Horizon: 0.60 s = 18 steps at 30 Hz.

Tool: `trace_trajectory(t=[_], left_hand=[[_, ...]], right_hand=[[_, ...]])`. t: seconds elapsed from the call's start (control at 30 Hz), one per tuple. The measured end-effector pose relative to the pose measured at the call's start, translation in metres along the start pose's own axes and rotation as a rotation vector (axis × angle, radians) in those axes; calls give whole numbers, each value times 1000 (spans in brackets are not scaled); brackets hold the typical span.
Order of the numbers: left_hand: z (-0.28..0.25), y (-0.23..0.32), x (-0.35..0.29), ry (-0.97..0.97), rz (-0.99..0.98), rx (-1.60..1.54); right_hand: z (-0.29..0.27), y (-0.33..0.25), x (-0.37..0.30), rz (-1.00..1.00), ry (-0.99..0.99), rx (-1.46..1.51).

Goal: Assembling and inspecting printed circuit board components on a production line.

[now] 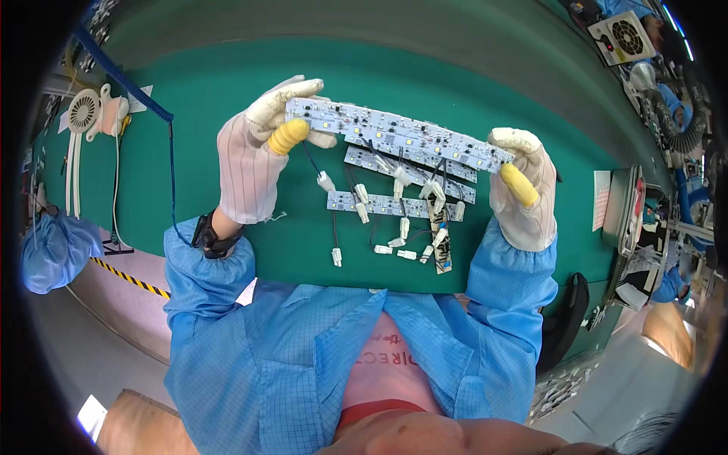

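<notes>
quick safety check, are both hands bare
No, the left hand and right hand both wear pale gloves with yellow thumb covers.

Connectors [325, 181] of apparently smooth plastic

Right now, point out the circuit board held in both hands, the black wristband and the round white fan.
Held circuit board [400, 134]: head view, middle of its component side.
Black wristband [210, 236]: head view, its dark band.
Round white fan [83, 111]: head view, its grille.

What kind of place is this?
Probably an electronics assembly workshop: small circuit boards with wires, a blue coiled cord apparently leading to a black wristband, and a blue work coat.
</notes>
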<state>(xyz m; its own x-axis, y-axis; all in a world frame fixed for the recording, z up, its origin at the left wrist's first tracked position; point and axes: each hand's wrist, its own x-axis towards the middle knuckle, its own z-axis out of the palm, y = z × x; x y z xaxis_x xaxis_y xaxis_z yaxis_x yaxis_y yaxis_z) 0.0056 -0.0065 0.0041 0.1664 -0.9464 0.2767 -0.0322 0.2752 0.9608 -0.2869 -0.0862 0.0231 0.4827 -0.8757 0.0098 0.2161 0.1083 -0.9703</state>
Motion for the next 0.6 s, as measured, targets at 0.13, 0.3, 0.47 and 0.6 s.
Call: trace_trajectory(t=[0.13, 0.3, 0.47, 0.6], left_hand=[[-1, -1, -2, -13, -13, -21], [-4, -13, 1, -118, 230, 70], [5, 5, 2, 50, -138, 73], [5, 4, 11, 101, -239, 259]], right_hand=[[1, 0, 1, -20, 0, 21], [0, -3, 1, 12, 80, -16], [-4, -2, -7, -16, -19, -95], [7, -9, -7, -10, -131, -44]])
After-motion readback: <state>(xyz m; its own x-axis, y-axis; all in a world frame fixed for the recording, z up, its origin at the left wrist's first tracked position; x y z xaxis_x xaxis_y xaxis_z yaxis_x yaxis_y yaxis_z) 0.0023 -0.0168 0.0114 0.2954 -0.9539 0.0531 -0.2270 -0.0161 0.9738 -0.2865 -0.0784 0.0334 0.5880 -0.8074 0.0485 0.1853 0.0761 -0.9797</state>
